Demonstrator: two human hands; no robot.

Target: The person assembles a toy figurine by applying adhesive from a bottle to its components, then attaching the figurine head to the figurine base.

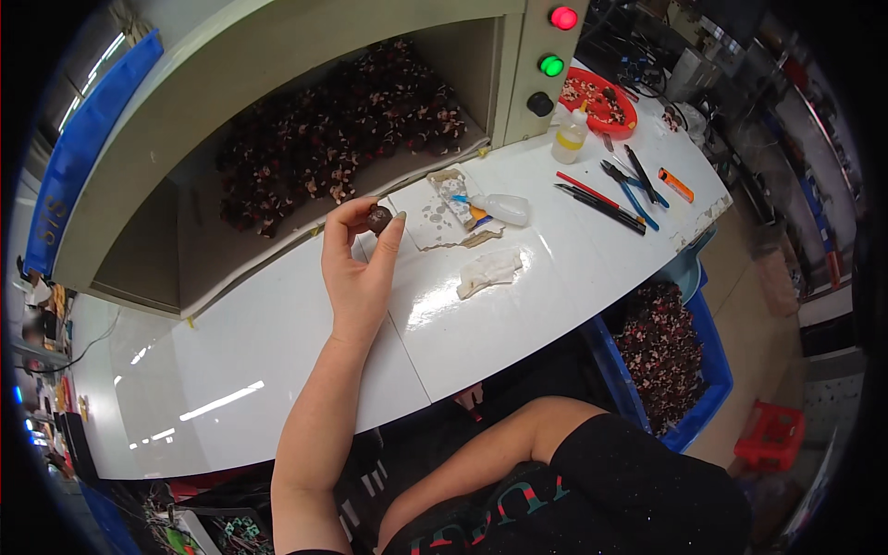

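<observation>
My left hand [359, 266] is raised over the white table, in front of the opening of a cream-coloured cabinet. Its thumb and fingertips pinch a small dark brown ball-shaped piece [378, 219] with a glossy surface. Behind the hand, a big heap of small dark and pinkish pieces [342, 129] lies inside the cabinet. My right forearm bends across my body toward the lower edge, and the right hand itself is out of sight. Nearest to my left hand, on its right, lie a stained card [435, 217], a clear squeeze bottle [507, 209] with a blue tip and a crumpled white cloth [489, 273].
Right of these lie pens [601, 205], pliers [632, 192] and an orange cutter [676, 185]. An upright bottle [570, 137] stands by a red bowl [617, 104] of pieces. Below the table's right edge sits a blue crate [717, 379] of similar pieces, with a red stool [771, 435] beyond.
</observation>
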